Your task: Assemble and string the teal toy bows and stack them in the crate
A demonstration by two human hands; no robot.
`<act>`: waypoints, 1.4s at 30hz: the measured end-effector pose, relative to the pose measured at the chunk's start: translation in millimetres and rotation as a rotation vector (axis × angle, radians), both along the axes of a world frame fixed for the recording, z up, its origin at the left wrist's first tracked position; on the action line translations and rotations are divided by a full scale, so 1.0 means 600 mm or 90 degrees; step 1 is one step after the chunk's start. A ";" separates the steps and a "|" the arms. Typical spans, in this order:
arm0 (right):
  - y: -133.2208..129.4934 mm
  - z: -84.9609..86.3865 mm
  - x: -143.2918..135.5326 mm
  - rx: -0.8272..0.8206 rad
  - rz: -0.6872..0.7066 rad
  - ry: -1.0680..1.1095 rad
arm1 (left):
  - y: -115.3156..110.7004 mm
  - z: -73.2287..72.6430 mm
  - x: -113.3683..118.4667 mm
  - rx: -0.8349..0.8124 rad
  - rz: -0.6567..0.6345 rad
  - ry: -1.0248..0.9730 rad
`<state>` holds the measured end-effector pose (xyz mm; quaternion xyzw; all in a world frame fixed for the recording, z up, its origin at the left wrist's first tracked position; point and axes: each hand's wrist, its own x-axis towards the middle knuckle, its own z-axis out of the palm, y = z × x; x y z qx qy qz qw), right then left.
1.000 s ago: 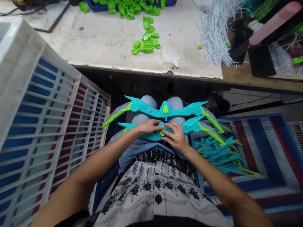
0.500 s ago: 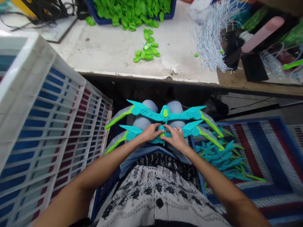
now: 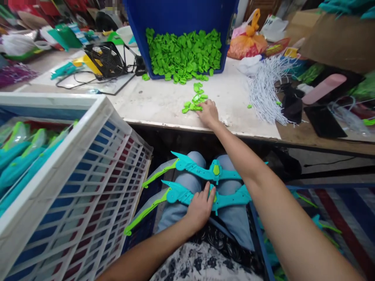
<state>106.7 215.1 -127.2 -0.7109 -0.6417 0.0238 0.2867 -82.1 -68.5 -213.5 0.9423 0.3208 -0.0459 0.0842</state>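
Note:
Two turquoise toy bows with lime-green limb tips lie across my lap, the far toy bow (image 3: 199, 169) and the near toy bow (image 3: 231, 199). My left hand (image 3: 200, 207) is on the near bow's middle, its fingers over the centre piece and its thumb hidden. Up on the table, my right hand (image 3: 208, 113) has its fingertips closed at a small green plastic piece (image 3: 198, 107) on the edge of a loose group. The far bow's centre carries a green inset (image 3: 216, 169). My right forearm covers the right ends of both bows.
A blue bin (image 3: 187, 19) heaped with green pieces stands on the white table (image 3: 164, 105). White cords (image 3: 268, 89) and a black phone (image 3: 324, 121) lie to the right. Left is a white crate (image 3: 114, 117) with finished-looking bows inside; more turquoise parts lie at lower right.
My right hand has left the near bow and reached forward to the green pieces on the table. My left hand stays at the bow's centre. The view has tilted up.

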 end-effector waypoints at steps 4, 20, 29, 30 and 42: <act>0.047 -0.008 -0.009 -0.041 -0.040 0.043 | 0.010 0.004 0.000 -0.026 0.004 0.009; -0.109 0.073 0.220 -0.306 0.092 -0.067 | 0.138 0.067 0.014 -0.733 -0.053 -0.011; -0.176 0.025 0.190 -0.097 -0.062 -0.094 | 0.151 0.024 0.021 -0.822 0.027 -0.078; -0.191 0.022 0.180 -0.086 -0.064 -0.098 | 0.149 0.024 0.020 -0.861 0.043 -0.086; -0.603 -0.097 -0.055 -0.104 0.293 -0.021 | 0.136 0.001 0.018 -1.042 0.197 -0.148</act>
